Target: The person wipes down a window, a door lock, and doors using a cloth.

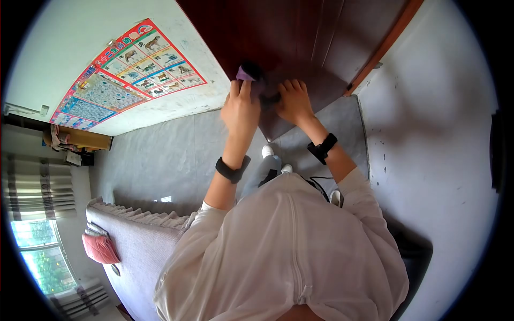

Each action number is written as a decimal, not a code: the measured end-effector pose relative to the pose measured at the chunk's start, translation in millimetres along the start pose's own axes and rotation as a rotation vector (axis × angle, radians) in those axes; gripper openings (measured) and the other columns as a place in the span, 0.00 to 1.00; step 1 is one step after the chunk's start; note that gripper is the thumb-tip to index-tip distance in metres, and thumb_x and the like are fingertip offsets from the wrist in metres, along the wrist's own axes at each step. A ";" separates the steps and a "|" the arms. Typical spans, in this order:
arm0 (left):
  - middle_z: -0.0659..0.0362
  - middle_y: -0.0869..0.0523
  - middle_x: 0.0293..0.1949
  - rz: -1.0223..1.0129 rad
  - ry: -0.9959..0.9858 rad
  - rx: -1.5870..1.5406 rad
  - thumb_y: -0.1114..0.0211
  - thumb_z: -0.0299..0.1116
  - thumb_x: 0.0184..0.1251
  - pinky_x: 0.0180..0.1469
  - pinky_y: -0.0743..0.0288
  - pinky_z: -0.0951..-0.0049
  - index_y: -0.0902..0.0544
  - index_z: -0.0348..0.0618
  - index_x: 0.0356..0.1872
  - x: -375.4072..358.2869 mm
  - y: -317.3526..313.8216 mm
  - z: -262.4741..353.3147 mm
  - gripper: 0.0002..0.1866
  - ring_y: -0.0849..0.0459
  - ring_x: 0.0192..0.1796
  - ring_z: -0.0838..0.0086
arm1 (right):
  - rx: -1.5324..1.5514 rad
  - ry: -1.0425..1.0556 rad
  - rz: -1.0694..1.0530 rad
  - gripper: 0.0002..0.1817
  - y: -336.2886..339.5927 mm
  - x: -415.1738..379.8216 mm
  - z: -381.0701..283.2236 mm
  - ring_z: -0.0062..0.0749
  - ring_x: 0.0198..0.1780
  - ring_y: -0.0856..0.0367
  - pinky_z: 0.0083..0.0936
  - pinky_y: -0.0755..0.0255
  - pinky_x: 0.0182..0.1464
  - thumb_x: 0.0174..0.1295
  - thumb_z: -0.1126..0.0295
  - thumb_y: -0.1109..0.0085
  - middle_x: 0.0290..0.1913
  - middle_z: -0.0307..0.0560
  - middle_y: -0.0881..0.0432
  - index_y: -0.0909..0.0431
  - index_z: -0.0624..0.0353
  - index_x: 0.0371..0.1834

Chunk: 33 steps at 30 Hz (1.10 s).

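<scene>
Both my hands are raised in front of a dark brown door. A soft purple-and-black cloth item point(246, 73), blurred by motion, is bunched at the fingers of my left hand point(241, 111), which are closed around it. My right hand point(294, 102) is a little to the right, fingers curled, its thumb side at a dark part of the same item between the hands. The item's exact kind is hard to make out. Each wrist wears a black band, the left one point(232, 170) and the right one point(322, 148).
The brown door point(292, 32) reaches down close in front of me. A poster point(134, 72) with animal pictures hangs on the left wall. Behind me to the left stands a covered bed point(139, 235) with a pink folded cloth point(100, 249). A white wall point(423, 139) runs along the right.
</scene>
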<state>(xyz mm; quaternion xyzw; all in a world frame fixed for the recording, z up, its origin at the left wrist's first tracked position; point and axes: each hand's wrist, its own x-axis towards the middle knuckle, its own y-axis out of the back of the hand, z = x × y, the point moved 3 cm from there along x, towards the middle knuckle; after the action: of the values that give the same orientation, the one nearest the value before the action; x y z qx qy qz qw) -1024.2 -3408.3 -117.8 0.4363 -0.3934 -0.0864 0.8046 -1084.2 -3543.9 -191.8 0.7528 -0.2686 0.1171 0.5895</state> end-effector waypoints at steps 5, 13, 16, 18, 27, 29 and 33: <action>0.57 0.24 0.39 0.019 0.018 -0.045 0.39 0.32 0.56 0.32 0.24 0.61 0.22 0.47 0.47 7.0 -12.3 2.5 0.15 0.19 0.36 0.58 | 0.045 -0.044 -0.112 0.21 -2.9 11.6 -0.1 0.49 0.54 0.31 0.44 0.41 0.62 0.41 0.69 0.43 0.45 0.55 0.26 0.26 0.63 0.42; 0.50 0.23 0.56 0.146 0.290 -0.331 0.33 0.34 0.58 0.51 0.27 0.61 0.24 0.46 0.56 -8.5 -27.8 -28.0 0.23 0.23 0.54 0.51 | 0.094 -0.042 0.134 0.33 -18.4 -4.0 -10.1 0.56 0.74 0.52 0.62 0.54 0.69 0.44 0.72 0.41 0.65 0.55 0.37 0.32 0.58 0.60; 0.50 0.25 0.58 0.183 0.303 -0.365 0.33 0.34 0.58 0.55 0.29 0.62 0.25 0.45 0.58 -2.3 -34.2 -35.8 0.25 0.25 0.57 0.51 | 0.103 -0.066 0.115 0.34 -11.8 5.3 -17.4 0.58 0.74 0.53 0.64 0.55 0.68 0.43 0.71 0.39 0.66 0.56 0.38 0.32 0.58 0.60; 0.49 0.25 0.58 0.206 0.278 -0.373 0.34 0.34 0.59 0.55 0.30 0.61 0.25 0.43 0.58 -0.2 -39.8 -40.0 0.24 0.25 0.57 0.51 | 0.109 -0.074 0.077 0.35 -8.7 9.9 -18.7 0.58 0.74 0.54 0.64 0.56 0.68 0.42 0.71 0.38 0.66 0.57 0.39 0.32 0.58 0.61; 0.43 0.27 0.59 0.104 0.210 -0.279 0.40 0.44 0.67 0.60 0.32 0.62 0.30 0.36 0.62 9.5 -99.0 -84.9 0.28 0.27 0.59 0.51 | 0.091 0.025 0.084 0.40 -30.9 38.5 -6.7 0.49 0.74 0.48 0.58 0.49 0.67 0.46 0.61 0.33 0.72 0.53 0.43 0.36 0.50 0.67; 0.40 0.28 0.59 0.121 0.150 -0.338 0.39 0.43 0.66 0.62 0.34 0.62 0.30 0.34 0.61 17.5 -93.9 -82.7 0.28 0.28 0.60 0.50 | 0.009 0.086 0.123 0.40 -46.8 34.5 -9.6 0.49 0.73 0.48 0.52 0.50 0.69 0.48 0.60 0.33 0.70 0.54 0.40 0.36 0.54 0.67; 0.40 0.25 0.57 0.015 0.028 -0.339 0.36 0.41 0.64 0.54 0.27 0.63 0.26 0.38 0.60 32.2 -90.3 -64.9 0.26 0.22 0.53 0.50 | 0.468 -0.088 -0.021 0.46 -45.8 29.6 -23.5 0.49 0.54 0.27 0.36 0.36 0.57 0.40 0.71 0.34 0.64 0.59 0.34 0.44 0.66 0.67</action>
<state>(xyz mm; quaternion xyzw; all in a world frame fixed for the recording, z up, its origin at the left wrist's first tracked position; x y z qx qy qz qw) -938.0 -3437.2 -189.5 0.2925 -0.3652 -0.1393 0.8727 -1031.5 -3522.1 -208.5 0.8760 -0.2516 0.1372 0.3880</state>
